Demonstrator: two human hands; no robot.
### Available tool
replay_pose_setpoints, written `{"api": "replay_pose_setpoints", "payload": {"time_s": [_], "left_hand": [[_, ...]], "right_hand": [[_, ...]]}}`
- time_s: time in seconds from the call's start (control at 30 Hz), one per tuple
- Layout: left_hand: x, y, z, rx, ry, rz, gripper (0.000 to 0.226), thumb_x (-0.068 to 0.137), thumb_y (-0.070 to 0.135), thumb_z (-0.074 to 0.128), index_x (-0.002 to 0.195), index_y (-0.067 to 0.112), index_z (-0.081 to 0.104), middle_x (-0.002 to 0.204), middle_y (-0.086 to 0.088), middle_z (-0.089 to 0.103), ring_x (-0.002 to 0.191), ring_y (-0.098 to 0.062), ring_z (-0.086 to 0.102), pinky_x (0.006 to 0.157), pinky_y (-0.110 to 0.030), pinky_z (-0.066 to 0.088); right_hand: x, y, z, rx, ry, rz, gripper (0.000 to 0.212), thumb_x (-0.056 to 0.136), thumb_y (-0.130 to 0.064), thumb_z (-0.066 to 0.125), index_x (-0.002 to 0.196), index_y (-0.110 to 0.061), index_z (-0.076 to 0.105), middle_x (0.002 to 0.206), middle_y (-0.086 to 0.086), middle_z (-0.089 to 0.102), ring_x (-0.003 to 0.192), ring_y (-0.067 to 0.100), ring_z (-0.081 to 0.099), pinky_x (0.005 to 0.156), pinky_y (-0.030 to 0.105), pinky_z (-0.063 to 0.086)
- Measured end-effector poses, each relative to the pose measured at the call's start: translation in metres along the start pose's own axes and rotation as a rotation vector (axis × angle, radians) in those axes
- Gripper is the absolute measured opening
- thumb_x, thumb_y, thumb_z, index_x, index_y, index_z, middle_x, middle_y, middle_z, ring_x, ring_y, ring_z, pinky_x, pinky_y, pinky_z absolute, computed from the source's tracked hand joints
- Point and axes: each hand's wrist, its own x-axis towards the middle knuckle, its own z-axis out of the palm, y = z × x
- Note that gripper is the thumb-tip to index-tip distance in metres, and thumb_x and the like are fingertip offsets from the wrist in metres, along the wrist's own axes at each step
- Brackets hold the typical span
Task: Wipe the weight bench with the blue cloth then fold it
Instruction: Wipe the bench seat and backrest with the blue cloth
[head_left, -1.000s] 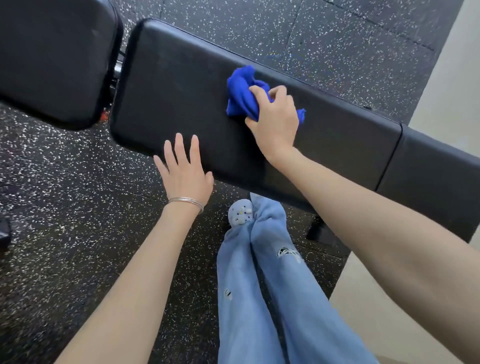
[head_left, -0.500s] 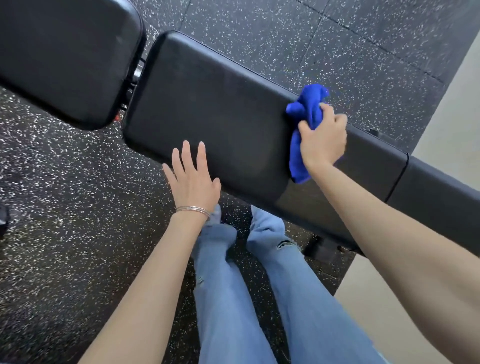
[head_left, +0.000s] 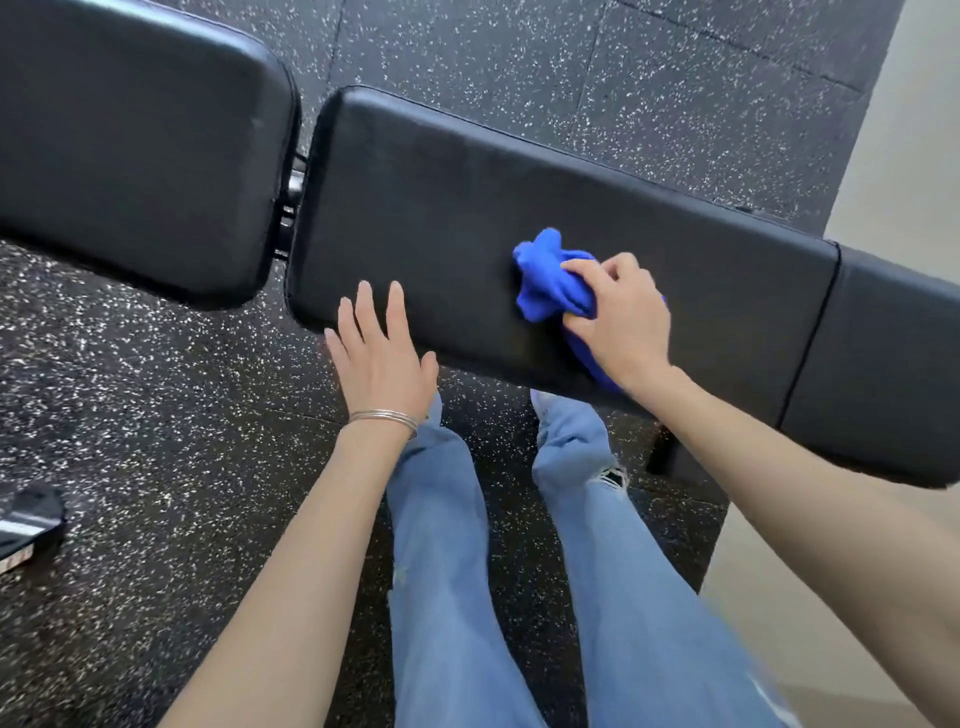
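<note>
A gym: padded weight bench (head_left: 519, 223) on speckled rubber flooring (head_left: 130, 415).

blue cloth (head_left: 550, 280) half hidden under right hand (head_left: 623, 322), weight bench (head_left: 467, 208) cut off at right edge

Weight bench (head_left: 467, 218) pads were black leather-like upholstery, finely grained with a dull sheen. The blue cloth (head_left: 548, 283) was soft, matt fabric, and the floor (head_left: 156, 415) rough, speckled, rubber-like matting. The bracelet (head_left: 384, 415) and hinge (head_left: 295, 182) were shiny metal. The jeans (head_left: 452, 571) were faded denim.
</note>
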Motion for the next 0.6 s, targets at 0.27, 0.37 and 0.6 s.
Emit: {"api": "replay_pose_setpoints", "payload": {"time_s": [0.27,0.37,0.6], "left_hand": [[0.024,-0.05,-0.02,0.08,0.011,0.12,0.079,0.089,0.034,0.055,0.15,0.015,0.009,0.156,-0.016,0.008,0.143,-0.036,0.01,0.115,-0.054,0.014],[0.029,-0.073,-0.03,0.099,0.032,0.126,0.079,0.089,0.034,0.055,0.15,0.015,0.009,0.156,-0.016,0.008,0.143,-0.037,0.01,0.115,-0.055,0.013],[0.036,-0.12,-0.041,0.091,0.062,0.073,0.078,0.088,0.033,0.057,0.149,0.014,0.013,0.156,-0.017,0.011,0.143,-0.037,0.011,0.115,-0.056,0.012]], "right_hand": [[0.069,-0.04,0.001,0.285,0.345,0.834,0.045,0.09,-0.028,0.048,0.134,-0.021,0.041,0.131,0.012,0.041,0.111,0.033,0.049,0.089,0.037,0.041],[0.09,-0.09,0.011,0.234,0.325,0.715,0.045,0.091,-0.03,0.049,0.134,-0.022,0.041,0.132,0.01,0.04,0.111,0.032,0.048,0.09,0.036,0.041],[0.106,-0.195,0.036,0.058,0.179,0.178,0.047,0.086,-0.031,0.056,0.132,-0.026,0.045,0.129,0.007,0.044,0.11,0.028,0.046,0.092,0.035,0.038]]}}
